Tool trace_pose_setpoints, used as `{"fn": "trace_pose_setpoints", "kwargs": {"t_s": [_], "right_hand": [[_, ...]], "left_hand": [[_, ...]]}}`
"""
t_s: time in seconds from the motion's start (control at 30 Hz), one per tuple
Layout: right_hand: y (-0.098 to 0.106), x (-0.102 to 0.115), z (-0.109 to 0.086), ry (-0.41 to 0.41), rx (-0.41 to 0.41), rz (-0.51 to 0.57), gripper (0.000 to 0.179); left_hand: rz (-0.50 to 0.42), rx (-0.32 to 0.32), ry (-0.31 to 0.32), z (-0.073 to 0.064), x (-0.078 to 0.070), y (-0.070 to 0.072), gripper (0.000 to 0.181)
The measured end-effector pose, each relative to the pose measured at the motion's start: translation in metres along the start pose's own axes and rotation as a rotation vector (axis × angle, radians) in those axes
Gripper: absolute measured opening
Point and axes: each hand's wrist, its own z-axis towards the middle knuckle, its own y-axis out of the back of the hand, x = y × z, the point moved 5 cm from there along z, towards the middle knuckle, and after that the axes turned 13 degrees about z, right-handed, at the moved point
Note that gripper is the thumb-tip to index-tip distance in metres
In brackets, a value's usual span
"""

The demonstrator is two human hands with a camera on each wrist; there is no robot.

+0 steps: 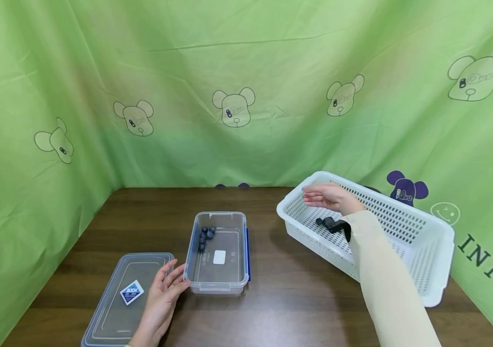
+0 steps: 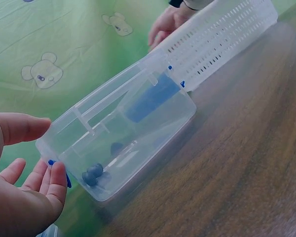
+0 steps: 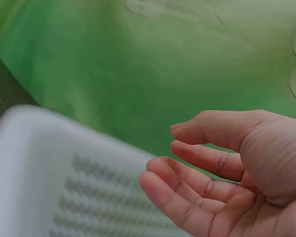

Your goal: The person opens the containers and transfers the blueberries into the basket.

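A clear plastic food container (image 1: pixel 233 270) with blue side clips sits lidless on the table, several blueberries (image 1: pixel 203 238) lying inside it. At its near left corner, my left hand (image 1: pixel 161 294) holds the edge between thumb and fingertips; in the left wrist view the fingertips are by a blue clip (image 2: pixel 68 178). My right hand (image 1: pixel 326 196) is over the left part of a white perforated basket (image 1: pixel 439 270). Its fingers are loosely bent with nothing between them, as the right wrist view shows. Small dark round berries (image 1: pixel 319 221) lie in the basket beneath that hand.
The container's clear lid (image 1: pixel 113 308), bearing a blue and white label, lies flat at the left, partly behind my left hand. A green printed curtain (image 1: pixel 177 144) hangs along the back and sides of the brown wooden table (image 1: pixel 268 308).
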Motion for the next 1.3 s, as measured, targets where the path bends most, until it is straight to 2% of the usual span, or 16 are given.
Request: {"fn": "trace_pose_setpoints", "kwargs": {"t_s": [0.17, 0.3, 0.5, 0.73, 1.0, 1.17, 1.3], "right_hand": [[-0.047, -0.003, 0.011, 0.031, 0.103, -0.054, 0.018], [-0.086, -0.01, 0.019, 0.044, 0.153, -0.091, 0.016], [-0.135, -0.035, 0.032, 0.021, 0.222, -0.165, 0.036], [-0.183, -0.067, 0.045, -0.017, 0.258, -0.215, 0.037], [-0.219, -0.1, 0.057, -0.098, 0.234, -0.283, 0.038], [-0.224, -0.118, 0.063, -0.149, 0.212, -0.385, 0.035], [-0.223, -0.129, 0.067, -0.172, 0.197, -0.428, 0.035]], "left_hand": [[0.003, -0.014, 0.011, 0.001, 0.002, 0.002, 0.064], [0.003, -0.008, 0.005, 0.0, 0.002, 0.003, 0.064], [-0.008, -0.006, 0.002, 0.0, 0.003, 0.003, 0.061], [-0.009, 0.003, 0.006, -0.001, 0.003, 0.003, 0.061], [-0.012, 0.005, -0.021, -0.001, 0.003, 0.004, 0.058], [-0.006, 0.008, -0.023, -0.001, 0.003, 0.003, 0.06], [0.01, 0.004, -0.013, 0.0, 0.002, 0.001, 0.063]]}}
